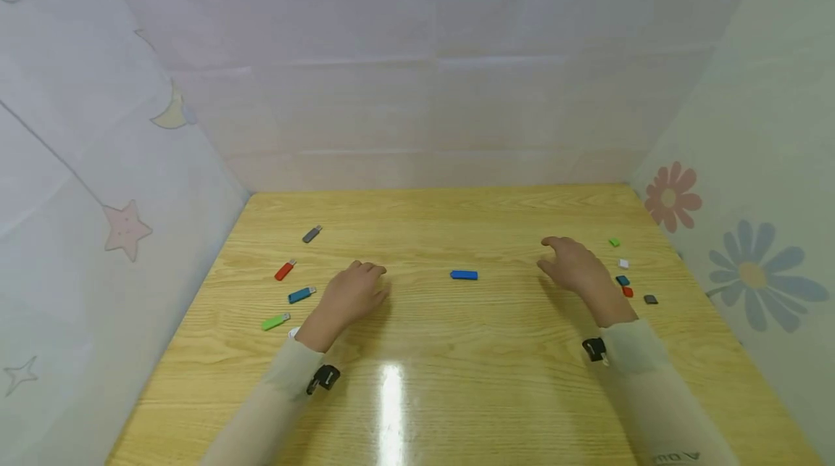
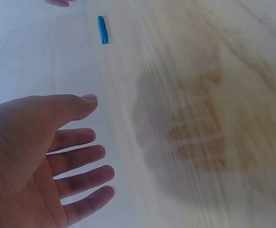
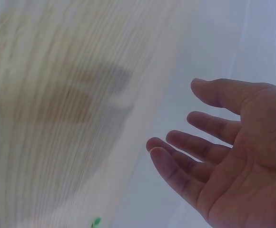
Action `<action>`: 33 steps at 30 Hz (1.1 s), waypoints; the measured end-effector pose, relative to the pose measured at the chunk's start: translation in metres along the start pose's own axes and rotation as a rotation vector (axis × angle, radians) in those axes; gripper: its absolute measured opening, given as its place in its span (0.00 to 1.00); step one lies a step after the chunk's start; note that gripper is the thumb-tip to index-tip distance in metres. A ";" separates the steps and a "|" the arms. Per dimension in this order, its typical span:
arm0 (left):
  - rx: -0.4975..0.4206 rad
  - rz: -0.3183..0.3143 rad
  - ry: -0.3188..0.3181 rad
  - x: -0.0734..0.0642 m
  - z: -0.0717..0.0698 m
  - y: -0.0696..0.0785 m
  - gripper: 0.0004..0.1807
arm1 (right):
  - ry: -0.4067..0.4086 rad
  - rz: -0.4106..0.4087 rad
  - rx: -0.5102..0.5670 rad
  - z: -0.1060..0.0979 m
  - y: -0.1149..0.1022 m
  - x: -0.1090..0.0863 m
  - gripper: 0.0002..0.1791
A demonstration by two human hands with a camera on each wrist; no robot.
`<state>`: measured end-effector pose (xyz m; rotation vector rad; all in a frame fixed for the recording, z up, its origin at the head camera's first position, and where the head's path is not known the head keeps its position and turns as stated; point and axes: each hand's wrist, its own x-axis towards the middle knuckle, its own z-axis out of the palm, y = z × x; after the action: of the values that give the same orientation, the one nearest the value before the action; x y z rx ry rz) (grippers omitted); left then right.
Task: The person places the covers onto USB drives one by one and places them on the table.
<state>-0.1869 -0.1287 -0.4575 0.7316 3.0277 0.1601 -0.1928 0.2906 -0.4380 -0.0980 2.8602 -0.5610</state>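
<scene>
A blue USB flash drive (image 1: 464, 275) with its cap on lies mid-table between the two hands; it also shows as a small blue stick (image 2: 103, 30) in the left wrist view. My left hand (image 1: 355, 290) hovers over the wood left of it, fingers loosely spread and holding nothing. On the other side, my right hand (image 1: 570, 264) is held over the table, thumb and fingers apart, also holding nothing. Nearest the left hand is a teal USB flash drive (image 1: 301, 295) without a cap. A white item (image 1: 293, 333) is partly hidden by the left wrist.
Further left lie uncapped USB drives: grey (image 1: 312, 234), red (image 1: 284, 269) and green (image 1: 275, 322). Small caps sit at the right: green (image 1: 615, 242), white (image 1: 623, 264), teal (image 1: 622, 280), red (image 1: 628, 292) and grey (image 1: 650, 299). Sheets hang around the wooden table (image 1: 457, 350).
</scene>
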 end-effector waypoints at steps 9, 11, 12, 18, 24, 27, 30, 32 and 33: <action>-0.034 -0.041 0.022 -0.027 0.003 -0.017 0.23 | 0.014 0.005 -0.013 -0.007 0.016 -0.004 0.32; -0.035 -0.050 0.028 -0.032 0.002 -0.020 0.23 | 0.015 0.011 -0.015 -0.009 0.020 -0.005 0.32; -0.035 -0.053 0.033 -0.035 0.002 -0.022 0.24 | 0.014 0.016 -0.015 -0.011 0.021 -0.006 0.32; -0.040 -0.071 0.046 -0.050 -0.001 -0.029 0.25 | 0.008 0.037 -0.010 -0.015 0.032 -0.010 0.33; -0.048 -0.100 0.049 -0.067 -0.004 -0.035 0.25 | 0.006 0.041 -0.001 -0.021 0.042 -0.015 0.33; -0.057 -0.113 0.046 -0.075 -0.005 -0.038 0.25 | 0.010 0.040 -0.008 -0.024 0.047 -0.016 0.33; -0.062 -0.114 0.056 -0.080 -0.006 -0.039 0.26 | 0.016 0.050 -0.013 -0.027 0.054 -0.019 0.33; -0.063 -0.115 0.060 -0.083 -0.007 -0.041 0.26 | 0.014 0.059 -0.014 -0.029 0.058 -0.021 0.33; -0.062 -0.113 0.063 -0.084 -0.007 -0.042 0.26 | 0.014 0.064 -0.016 -0.029 0.059 -0.022 0.33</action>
<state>-0.1311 -0.2047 -0.4554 0.5597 3.0970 0.2780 -0.1796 0.3586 -0.4297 -0.0050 2.8701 -0.5288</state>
